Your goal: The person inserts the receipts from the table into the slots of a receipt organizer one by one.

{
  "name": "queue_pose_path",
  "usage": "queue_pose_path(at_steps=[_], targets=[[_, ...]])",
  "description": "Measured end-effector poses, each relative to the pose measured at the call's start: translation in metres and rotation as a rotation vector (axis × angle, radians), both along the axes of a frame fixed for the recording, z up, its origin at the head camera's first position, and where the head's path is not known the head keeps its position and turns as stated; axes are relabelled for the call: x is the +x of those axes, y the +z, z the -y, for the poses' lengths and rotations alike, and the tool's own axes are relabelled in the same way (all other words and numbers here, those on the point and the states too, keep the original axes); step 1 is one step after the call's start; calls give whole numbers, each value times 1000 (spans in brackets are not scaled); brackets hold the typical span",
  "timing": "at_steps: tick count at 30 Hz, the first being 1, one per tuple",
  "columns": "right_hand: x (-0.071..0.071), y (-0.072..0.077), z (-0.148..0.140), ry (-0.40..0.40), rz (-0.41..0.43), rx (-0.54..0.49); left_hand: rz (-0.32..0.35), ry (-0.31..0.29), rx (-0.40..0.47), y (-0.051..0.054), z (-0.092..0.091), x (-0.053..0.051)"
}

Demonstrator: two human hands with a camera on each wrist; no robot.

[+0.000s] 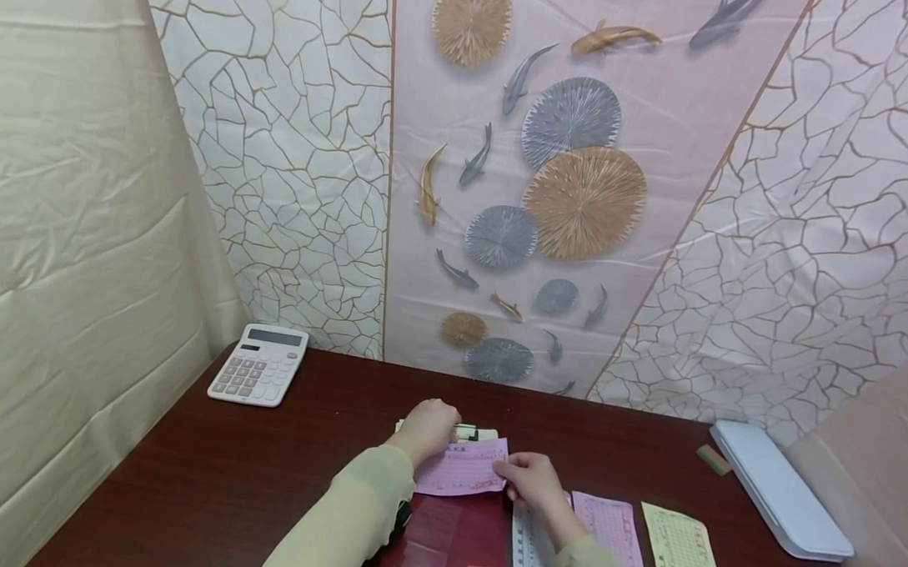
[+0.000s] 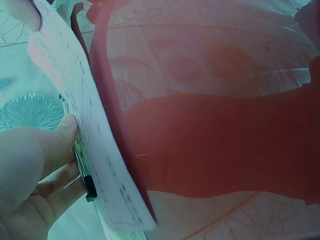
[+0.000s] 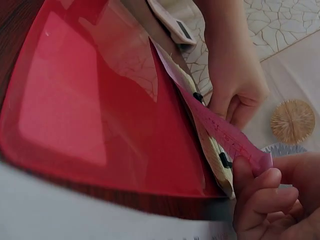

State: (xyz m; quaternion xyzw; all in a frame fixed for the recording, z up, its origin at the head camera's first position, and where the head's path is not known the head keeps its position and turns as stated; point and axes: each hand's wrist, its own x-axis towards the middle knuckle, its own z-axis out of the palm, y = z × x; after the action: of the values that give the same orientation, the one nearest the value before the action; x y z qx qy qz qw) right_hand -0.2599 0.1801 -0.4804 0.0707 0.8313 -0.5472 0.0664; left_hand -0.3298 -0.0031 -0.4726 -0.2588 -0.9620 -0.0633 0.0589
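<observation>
A red folder (image 1: 449, 534) lies in front of me, with yellow printed slips (image 1: 488, 435) at its far end under a metal clip (image 1: 465, 432) with black tips (image 3: 225, 160). Across that end is a pink printed slip (image 1: 458, 474), raised off the folder in the right wrist view. My right hand (image 1: 533, 480) pinches its right edge between thumb and fingers. At the clip, my left hand (image 1: 428, 429) has its thumb on the near side and curled fingers behind, gripping it. The left wrist view shows the slip edge-on beside the thumb (image 2: 67, 131).
Right of the folder lie a white printed sheet (image 1: 529, 549), another pink slip (image 1: 612, 535) and a yellow slip (image 1: 683, 546). Farther right are a long white case (image 1: 780, 491) and a small green-brown block (image 1: 713, 459). A white calculator (image 1: 259, 367) sits at the back left.
</observation>
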Motion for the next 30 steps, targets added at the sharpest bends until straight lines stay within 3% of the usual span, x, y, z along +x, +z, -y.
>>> queue_pose_path(at_steps=[16,22,30], targets=[[-5,-9,12,17,42,-87,-33,-45,-29,-8,0,-3],[-7,-9,12,-2,63,-60,-97,-90,-131,-11,-5,-5],[-8,-5,11,8,59,-4,-187,-103,-177,-12,-5,-2]])
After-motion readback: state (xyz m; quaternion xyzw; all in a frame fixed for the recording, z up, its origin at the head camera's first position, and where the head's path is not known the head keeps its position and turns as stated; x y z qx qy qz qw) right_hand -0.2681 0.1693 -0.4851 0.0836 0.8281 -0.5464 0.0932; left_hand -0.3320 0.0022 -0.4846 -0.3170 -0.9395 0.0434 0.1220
